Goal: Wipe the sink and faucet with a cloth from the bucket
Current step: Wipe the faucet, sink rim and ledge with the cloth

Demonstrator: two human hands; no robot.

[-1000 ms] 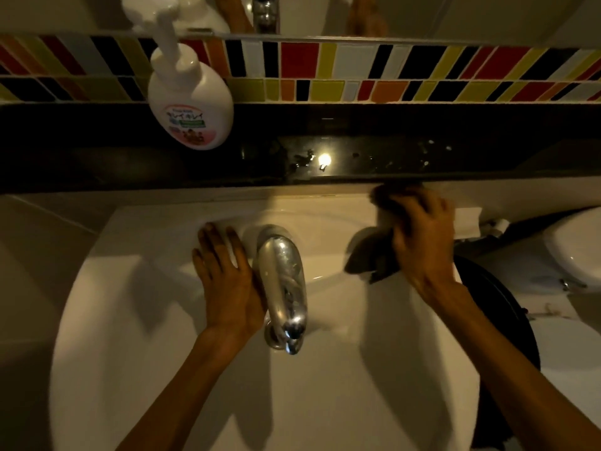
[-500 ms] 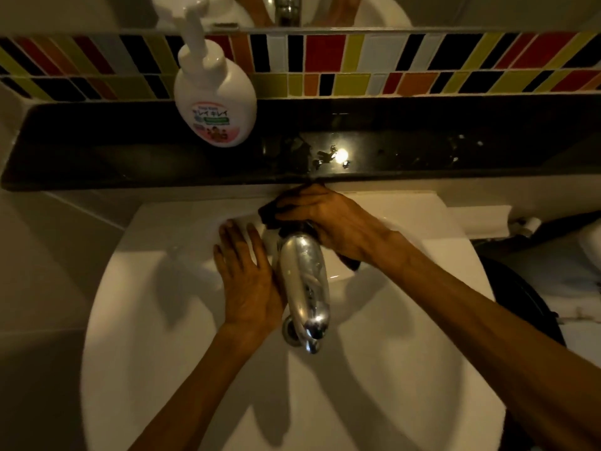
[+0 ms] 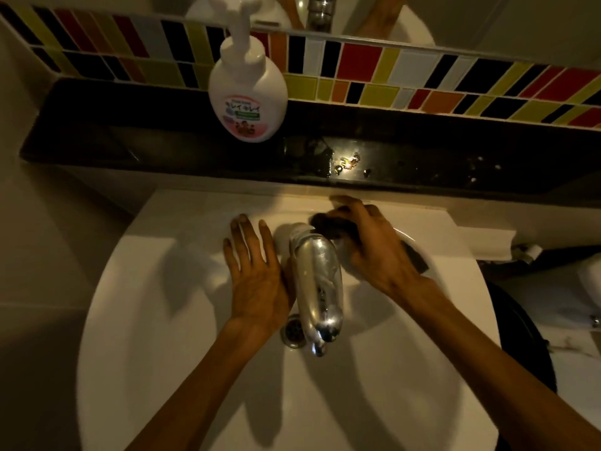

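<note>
Head view: the right hand [image 3: 374, 245] has a dark cloth [image 3: 328, 226] bunched under curled fingers, pressed on the sink [image 3: 195, 320] rim just behind and right of the faucet [image 3: 317, 281]. The left hand [image 3: 257, 275] lies flat, fingers straight, holding nothing, just left of the faucet. Best bet here: keep the cloth hard against the faucet's base and sweep round it. A soap bottle [image 3: 247, 89] stands on the ledge beyond.
</note>
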